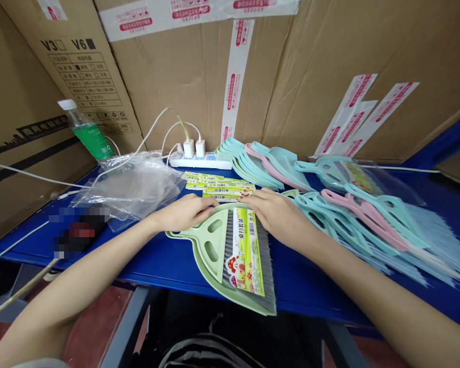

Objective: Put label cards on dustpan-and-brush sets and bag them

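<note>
pressing a green dustpan-and-brush set at the near edge, risking a slip

taking the dustpan (230, 296) as clock centre: resting it on the blue surface (145, 261), with its lip at six o'clock seemingly just over the near edge, so risking a tip floorward under a low push; curling the fingers of the left hand (191, 212) together at eleven o'clock by the rim, laying those of the right hand (270, 212) close together at one o'clock, over the upper end of the label card (249, 260); hiding the undersides, so being unable to tell any pinch; risking a skewed card from dragging over springy bristles (267, 250), scattered loose labels (228, 191) at twelve o'clock from straying knuckles, and jostled brushes (437, 230) at three o'clock from a swinging right forearm.
</note>
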A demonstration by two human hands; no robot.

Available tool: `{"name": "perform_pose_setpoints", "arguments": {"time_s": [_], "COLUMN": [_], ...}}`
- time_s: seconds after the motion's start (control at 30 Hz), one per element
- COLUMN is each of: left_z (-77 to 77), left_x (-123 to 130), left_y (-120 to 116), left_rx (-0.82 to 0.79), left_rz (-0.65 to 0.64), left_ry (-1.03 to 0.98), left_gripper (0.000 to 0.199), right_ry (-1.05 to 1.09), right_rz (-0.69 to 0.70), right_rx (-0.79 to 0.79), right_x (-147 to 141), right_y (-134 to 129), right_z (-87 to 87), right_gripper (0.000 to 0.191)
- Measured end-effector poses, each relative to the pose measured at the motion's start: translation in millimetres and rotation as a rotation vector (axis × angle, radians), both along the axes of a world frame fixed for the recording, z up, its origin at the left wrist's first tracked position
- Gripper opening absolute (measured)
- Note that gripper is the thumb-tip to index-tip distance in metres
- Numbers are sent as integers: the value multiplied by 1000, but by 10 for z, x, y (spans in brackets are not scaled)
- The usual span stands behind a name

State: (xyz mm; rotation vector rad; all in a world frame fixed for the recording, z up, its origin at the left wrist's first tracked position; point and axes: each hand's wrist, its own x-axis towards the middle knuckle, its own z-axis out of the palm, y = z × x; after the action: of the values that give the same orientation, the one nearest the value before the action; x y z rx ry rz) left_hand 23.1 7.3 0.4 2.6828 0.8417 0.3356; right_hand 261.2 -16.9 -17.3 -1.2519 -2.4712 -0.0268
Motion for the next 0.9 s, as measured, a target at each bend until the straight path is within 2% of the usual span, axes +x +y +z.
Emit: {"name": "perform_pose_setpoints", "arguments": {"time_s": [0.1, 0.23, 0.37, 0.47, 0.67, 0.8, 0.9], "left_z": [4, 37, 75, 95, 82, 45, 62], "left_x": [4, -29, -82, -122, -166, -132, -113], "left_y": [-2, 11, 38, 73, 134, 125, 108], "left_rx": [-10, -4, 16, 26, 29, 21, 40], "left_rz": [15, 58, 81, 101, 161, 187, 202], "left_ry": [-23, -24, -26, -30, -40, -33, 13], "left_gripper": [27, 27, 28, 27, 27, 27, 29], "right_ry": [98, 376, 680, 828, 953, 1024, 1045], "right_rz": [-13, -39, -75, -81, -18, 2, -9], "right_rx": [-53, -183, -484, -690, -944, -1114, -1163], "right_x": [12, 2, -12, -23, -95, -139, -147], "right_y": [10, 23, 35, 32, -31, -68, -68], "right_z": [-20, -37, -34, -26, 3, 13, -9], "right_gripper": [41, 40, 50, 54, 60, 52, 46]}}
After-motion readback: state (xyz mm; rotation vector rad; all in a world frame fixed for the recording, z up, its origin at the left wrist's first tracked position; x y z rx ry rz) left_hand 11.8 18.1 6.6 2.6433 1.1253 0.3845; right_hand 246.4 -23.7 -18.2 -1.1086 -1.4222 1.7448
